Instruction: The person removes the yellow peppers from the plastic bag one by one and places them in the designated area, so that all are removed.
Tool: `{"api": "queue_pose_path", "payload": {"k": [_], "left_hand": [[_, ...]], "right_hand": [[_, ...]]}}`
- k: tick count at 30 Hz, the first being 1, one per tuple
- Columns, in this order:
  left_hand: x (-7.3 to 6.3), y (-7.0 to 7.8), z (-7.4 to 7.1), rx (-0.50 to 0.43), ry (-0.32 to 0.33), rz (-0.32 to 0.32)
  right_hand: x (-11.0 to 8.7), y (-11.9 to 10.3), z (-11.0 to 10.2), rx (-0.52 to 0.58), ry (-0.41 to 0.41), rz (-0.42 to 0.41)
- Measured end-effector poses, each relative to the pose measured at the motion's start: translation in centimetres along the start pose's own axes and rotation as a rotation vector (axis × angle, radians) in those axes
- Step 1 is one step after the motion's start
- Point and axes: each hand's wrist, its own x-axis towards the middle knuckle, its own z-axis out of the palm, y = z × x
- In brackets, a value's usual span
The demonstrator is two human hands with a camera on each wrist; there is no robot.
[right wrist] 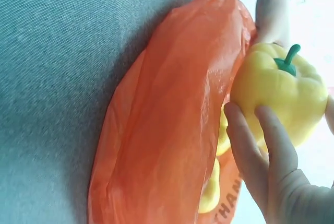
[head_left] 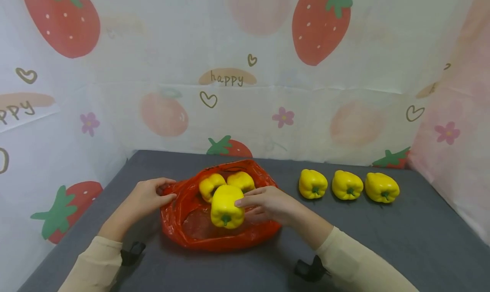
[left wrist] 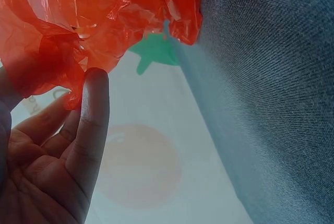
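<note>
A red plastic bag [head_left: 180, 232] lies spread with its mouth up on the grey table. Two yellow bell peppers, one at the left [head_left: 209, 185] and one at the right [head_left: 242, 180], sit inside toward its back. My right hand [head_left: 273, 204] grips another yellow bell pepper [head_left: 226, 204] over the bag's mouth, green stem toward me. In the right wrist view that held pepper [right wrist: 279, 91] is above the bag's rim, fingers along its side. At the bag's left edge, my left hand [head_left: 147, 194] pinches the film; the left wrist view shows the crumpled red plastic [left wrist: 104, 31] between thumb and fingers.
Three more yellow bell peppers stand in a row on the right of the table: one nearest the bag [head_left: 312, 184], a middle one [head_left: 347, 185] and an outer one [head_left: 382, 187]. A strawberry-printed cloth [head_left: 237, 117] hangs behind the grey tabletop [head_left: 363, 232] and along both sides.
</note>
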Motion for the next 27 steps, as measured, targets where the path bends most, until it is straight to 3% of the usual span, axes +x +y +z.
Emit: {"api": "queue_pose_path", "payload": {"k": [20,27], "left_hand": [[0.0,0.1,0.1,-0.007,-0.005,-0.020],[0.0,0.1,0.1,-0.011,-0.007,-0.026]], "right_hand": [[-2.9,0.4,-3.9,0.038,-0.068,-0.035],[-3.9,0.5,-5.0,0.036,-0.051,-0.016]]}}
